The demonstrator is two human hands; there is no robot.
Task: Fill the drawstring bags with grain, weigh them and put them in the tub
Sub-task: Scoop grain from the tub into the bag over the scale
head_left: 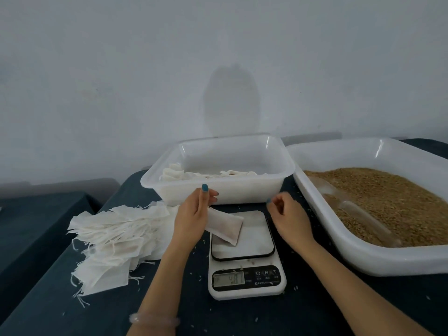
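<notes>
A filled white drawstring bag (226,225) lies slanted on the platform of the white kitchen scale (252,241), its lower end resting on the plate. My left hand (194,215) grips the bag's neck at its upper left end. Just right of the scale hovers my right hand (288,215), fingers loosely curled, with nothing visible in it. Behind the scale stands the white tub (242,192), and several filled bags (174,174) lie along its bottom. To the right, a large white tray (363,259) holds brown grain (392,200).
A pile of empty drawstring bags (114,238) with loose strings lies left of the scale. A clear scoop (361,214) lies half buried in the grain. Stray grains dot the dark cloth (169,299). A grey wall rises behind the table.
</notes>
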